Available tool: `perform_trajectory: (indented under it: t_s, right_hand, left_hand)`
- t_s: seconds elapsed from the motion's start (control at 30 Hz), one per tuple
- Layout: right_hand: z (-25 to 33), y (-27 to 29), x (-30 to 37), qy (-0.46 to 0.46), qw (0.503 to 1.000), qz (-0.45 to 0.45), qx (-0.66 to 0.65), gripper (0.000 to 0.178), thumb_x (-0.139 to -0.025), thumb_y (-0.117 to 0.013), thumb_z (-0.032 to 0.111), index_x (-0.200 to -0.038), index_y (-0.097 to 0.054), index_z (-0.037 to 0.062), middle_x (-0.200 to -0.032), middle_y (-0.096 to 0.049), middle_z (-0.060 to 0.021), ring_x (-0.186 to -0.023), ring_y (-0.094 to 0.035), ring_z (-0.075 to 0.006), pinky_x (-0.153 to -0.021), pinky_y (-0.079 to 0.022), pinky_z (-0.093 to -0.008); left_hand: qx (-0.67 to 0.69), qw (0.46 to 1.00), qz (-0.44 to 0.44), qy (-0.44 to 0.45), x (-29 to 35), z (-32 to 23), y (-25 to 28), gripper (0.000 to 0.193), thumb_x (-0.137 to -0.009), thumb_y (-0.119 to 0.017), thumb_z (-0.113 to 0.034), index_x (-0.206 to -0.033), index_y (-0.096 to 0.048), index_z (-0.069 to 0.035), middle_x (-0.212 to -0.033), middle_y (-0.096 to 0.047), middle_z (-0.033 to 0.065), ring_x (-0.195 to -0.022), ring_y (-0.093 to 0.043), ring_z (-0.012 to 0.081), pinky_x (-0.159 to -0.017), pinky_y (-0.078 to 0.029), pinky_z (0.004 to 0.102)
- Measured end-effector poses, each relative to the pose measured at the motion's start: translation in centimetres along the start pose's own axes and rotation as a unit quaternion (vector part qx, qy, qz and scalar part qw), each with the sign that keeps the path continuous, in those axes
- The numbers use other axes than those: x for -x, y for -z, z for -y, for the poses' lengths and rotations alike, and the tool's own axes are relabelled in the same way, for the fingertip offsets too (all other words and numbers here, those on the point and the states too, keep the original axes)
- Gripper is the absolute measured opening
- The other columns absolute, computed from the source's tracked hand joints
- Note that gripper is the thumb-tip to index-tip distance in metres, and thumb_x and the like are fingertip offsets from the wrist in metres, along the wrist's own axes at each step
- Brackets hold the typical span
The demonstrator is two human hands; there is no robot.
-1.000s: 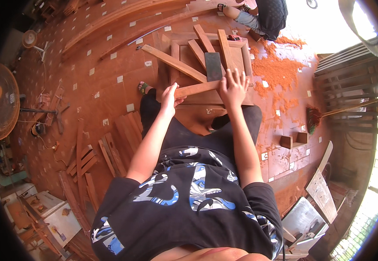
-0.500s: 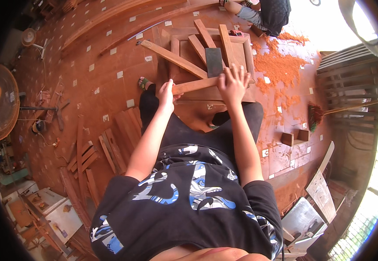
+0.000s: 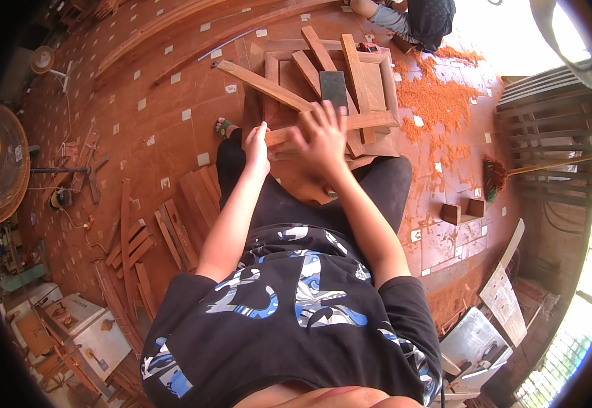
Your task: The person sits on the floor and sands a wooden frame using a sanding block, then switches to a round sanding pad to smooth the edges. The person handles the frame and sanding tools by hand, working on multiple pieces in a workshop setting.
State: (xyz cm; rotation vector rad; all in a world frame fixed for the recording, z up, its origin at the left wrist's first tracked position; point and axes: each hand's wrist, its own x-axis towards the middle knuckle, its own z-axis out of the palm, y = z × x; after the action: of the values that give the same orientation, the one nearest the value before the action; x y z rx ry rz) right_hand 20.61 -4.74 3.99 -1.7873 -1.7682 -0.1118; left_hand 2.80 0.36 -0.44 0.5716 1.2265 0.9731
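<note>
My left hand (image 3: 258, 148) is closed round the left end of a reddish wooden strip (image 3: 372, 121) that lies crosswise in front of me. Across its middle rests my right hand (image 3: 323, 134), palm down, slightly blurred, fingers stretched and apart; whatever is under the palm is hidden. Just beyond the right fingers is a dark rectangular block (image 3: 333, 88) on top of other strips. Those strips, among them a long slanted one (image 3: 262, 84) and an upright one (image 3: 352, 64), fan out over a framed wooden panel (image 3: 390, 88) at my knees.
Orange sawdust (image 3: 439, 95) covers the tiled floor to the right, near a broom (image 3: 495, 178) and a small wooden box (image 3: 463, 212). At left stand a fan (image 3: 3, 163) and stacked boards (image 3: 173, 234). Another person (image 3: 432, 24) crouches at the far right.
My right hand has slid left along the strip, from near its right end to the middle, uncovering that end. My left hand keeps its hold, shifted slightly left.
</note>
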Motion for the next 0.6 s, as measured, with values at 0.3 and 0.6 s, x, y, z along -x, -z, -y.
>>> perform_trajectory:
  t_s: [0.3, 0.6]
  right_hand:
    - [-8.1, 1.5, 0.1, -0.179, 0.964, -0.100, 0.170, 0.044, -0.093, -0.063, 0.045, -0.121, -0.074, 0.0135, -0.141, -0.063, -0.0119, -0.146, -0.042, -0.0386, -0.124, -0.014, -0.0617]
    - [2.0, -1.0, 0.6, 0.030, 0.999, 0.033, -0.017, 0.045, -0.094, -0.063, 0.045, -0.125, -0.071, 0.0137, -0.144, -0.059, -0.0155, -0.146, -0.041, -0.0373, -0.125, -0.015, -0.0604]
  left_hand:
    - [-0.004, 1.000, -0.002, 0.004, 0.4, -0.3, -0.9, 0.025, -0.105, -0.057, -0.034, -0.090, -0.058, -0.013, -0.086, -0.064, 0.0048, -0.067, -0.067, 0.0210, -0.059, -0.055, 0.0299]
    - [0.027, 0.999, -0.015, 0.013, -0.7, 0.6, -0.1, 0.024, -0.103, -0.061, -0.034, -0.093, -0.059, -0.012, -0.092, -0.060, 0.0056, -0.078, -0.066, 0.0197, -0.061, -0.058, 0.0343]
